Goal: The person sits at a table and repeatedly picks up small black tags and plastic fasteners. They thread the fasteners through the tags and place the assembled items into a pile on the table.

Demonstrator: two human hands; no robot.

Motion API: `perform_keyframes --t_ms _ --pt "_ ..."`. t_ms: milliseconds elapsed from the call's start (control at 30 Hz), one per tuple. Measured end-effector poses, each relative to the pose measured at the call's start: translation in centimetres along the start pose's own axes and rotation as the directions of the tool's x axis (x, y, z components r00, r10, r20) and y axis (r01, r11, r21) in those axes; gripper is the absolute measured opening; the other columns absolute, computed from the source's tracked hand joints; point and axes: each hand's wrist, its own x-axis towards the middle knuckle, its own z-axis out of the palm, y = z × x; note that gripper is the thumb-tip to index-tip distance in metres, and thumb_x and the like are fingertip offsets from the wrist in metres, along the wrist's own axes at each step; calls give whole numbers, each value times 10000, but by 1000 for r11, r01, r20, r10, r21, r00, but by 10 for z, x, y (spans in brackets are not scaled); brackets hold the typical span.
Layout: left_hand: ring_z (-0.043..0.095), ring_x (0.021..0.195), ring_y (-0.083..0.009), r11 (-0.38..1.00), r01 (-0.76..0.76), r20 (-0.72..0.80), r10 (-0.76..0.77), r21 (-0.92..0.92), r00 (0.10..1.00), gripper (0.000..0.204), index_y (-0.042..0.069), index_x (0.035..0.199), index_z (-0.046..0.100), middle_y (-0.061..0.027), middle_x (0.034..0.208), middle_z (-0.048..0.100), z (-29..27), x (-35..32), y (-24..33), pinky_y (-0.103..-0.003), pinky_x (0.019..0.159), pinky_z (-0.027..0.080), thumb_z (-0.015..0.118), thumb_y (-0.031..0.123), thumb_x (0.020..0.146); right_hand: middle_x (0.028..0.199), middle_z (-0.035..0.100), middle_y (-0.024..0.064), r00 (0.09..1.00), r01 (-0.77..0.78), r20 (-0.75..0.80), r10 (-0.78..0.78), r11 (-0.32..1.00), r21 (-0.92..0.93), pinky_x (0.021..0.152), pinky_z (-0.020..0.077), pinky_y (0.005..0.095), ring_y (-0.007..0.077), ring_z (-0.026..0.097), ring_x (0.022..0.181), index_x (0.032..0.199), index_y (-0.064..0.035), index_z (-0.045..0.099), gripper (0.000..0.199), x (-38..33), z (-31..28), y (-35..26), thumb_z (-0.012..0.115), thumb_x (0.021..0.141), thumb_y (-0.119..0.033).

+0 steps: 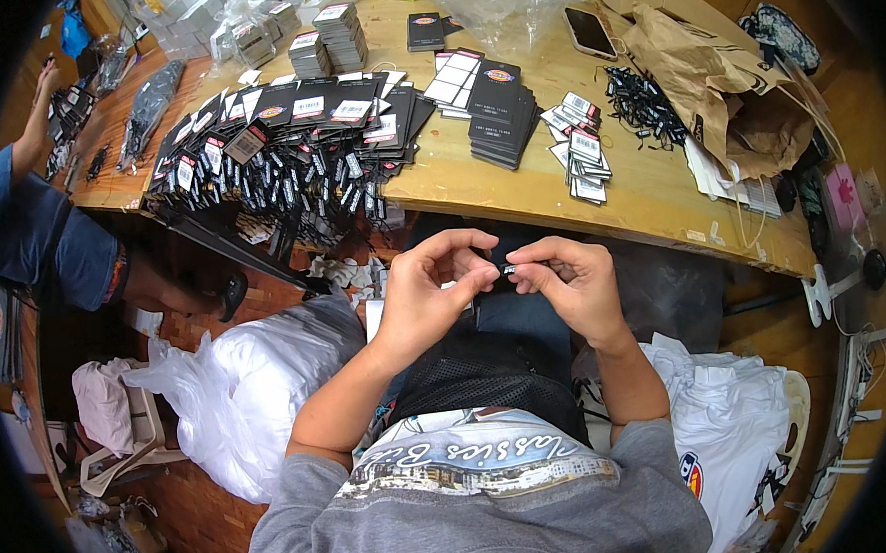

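Note:
In front of my lap, just off the table's near edge, both of my hands are raised close together. Between thumb and fingers, my right hand pinches a small black tag fastener with pale lettering. My left hand is closed in a pinch right beside it; what its fingertips grip is too small to make out. On the table ahead lie a loose heap of similar black tag fasteners, small white barcode tags and a stack of black hang tags.
Many black hang tags with fasteners attached spread along the table's left front edge. Stacked cards, a phone and a brown paper bag sit behind. White plastic-wrapped bundle lies left, white shirts right; another person's sleeve far left.

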Motion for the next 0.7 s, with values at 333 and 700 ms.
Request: perform_keyframes --t_ms 333,700 --pt "544 628 -82 994 79 45 -76 -76 996 292 -41 975 503 -31 689 556 5 4 -3 -180 583 451 592 -22 698 688 581 70 999 -52 -12 53 995 88 539 437 185 90 545 604 844 35 568 109 -6 -1 0 552 742 1" --pt "540 909 -206 751 425 429 -209 -505 879 425 -1 1123 368 -137 1036 503 22 14 -49 -297 790 436 556 123 762 674 570 99 977 132 -49 -206 774 -619 527 429 255 182 542 574 787 25 552 80 36 -12 -22 533 721 -16"
